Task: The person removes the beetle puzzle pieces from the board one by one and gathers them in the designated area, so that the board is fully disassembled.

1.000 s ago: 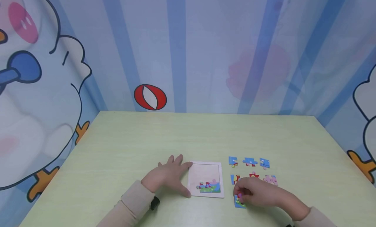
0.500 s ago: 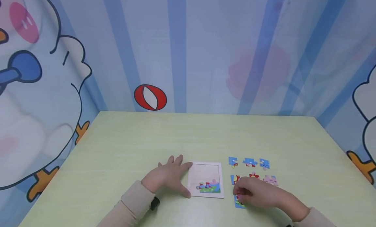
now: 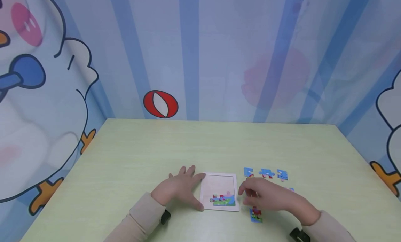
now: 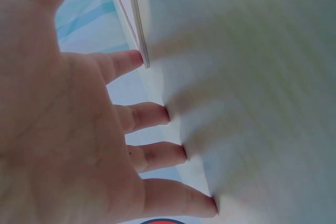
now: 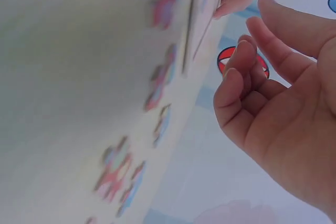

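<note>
My left hand [image 3: 180,189] rests on the table with fingers spread, thumb and index finger touching the left edge of a pale square puzzle tray [image 3: 236,200]. In the left wrist view the fingertips [image 4: 157,113] press on the tabletop. Joined jigsaw pieces [image 3: 223,199] lie in the tray's lower right part. My right hand [image 3: 270,195] hovers just right of the tray, fingers loosely bent; the right wrist view shows nothing between them. Below it, a jigsaw piece [image 3: 256,215] in red, green and blue lies on the table. The hand covers most of the middle row of loose pieces.
Behind the right hand lies a row of blue jigsaw pieces [image 3: 266,173]. Several loose pieces [image 5: 113,169] appear blurred in the right wrist view. The pale green table [image 3: 156,144] meets a blue striped cartoon backdrop [image 3: 219,61] at its far edge.
My right hand has come off the lower jigsaw piece, leaving it on the table, and moved up and left towards the tray. The left hand has stayed still.
</note>
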`<action>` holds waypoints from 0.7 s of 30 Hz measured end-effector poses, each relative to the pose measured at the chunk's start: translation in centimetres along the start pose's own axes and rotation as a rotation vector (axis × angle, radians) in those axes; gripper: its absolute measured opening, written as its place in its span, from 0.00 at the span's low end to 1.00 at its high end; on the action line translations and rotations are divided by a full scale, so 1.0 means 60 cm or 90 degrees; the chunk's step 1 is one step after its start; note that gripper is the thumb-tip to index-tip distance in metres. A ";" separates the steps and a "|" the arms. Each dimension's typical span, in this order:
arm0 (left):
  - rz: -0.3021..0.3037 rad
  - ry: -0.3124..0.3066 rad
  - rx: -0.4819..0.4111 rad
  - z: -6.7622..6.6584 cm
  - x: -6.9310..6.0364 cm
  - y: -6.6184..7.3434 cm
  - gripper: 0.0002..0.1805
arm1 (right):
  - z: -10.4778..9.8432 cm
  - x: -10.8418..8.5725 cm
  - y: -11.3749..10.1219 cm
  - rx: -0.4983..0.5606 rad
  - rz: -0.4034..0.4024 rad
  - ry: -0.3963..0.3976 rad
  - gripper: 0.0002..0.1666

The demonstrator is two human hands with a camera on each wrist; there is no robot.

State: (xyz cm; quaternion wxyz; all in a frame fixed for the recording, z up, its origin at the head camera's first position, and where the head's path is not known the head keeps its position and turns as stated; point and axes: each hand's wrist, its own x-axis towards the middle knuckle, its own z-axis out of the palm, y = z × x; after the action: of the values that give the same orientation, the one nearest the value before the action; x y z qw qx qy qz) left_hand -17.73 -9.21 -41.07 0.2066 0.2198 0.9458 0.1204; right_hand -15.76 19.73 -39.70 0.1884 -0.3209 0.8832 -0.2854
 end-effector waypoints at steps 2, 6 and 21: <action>-0.001 -0.002 0.000 0.000 0.000 0.000 0.56 | -0.001 0.009 -0.006 -0.014 -0.013 0.004 0.08; -0.001 -0.002 0.002 0.000 -0.001 0.000 0.57 | 0.000 0.028 -0.016 -0.018 -0.037 0.005 0.10; -0.006 -0.004 0.014 0.002 0.002 0.000 0.56 | 0.024 0.086 -0.032 0.028 -0.071 -0.033 0.13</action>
State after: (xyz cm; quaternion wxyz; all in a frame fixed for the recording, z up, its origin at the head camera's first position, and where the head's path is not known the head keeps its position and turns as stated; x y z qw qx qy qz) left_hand -17.78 -9.13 -41.19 0.2075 0.2177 0.9475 0.1086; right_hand -17.86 14.47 -40.38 0.2019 -0.3725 0.8524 -0.3064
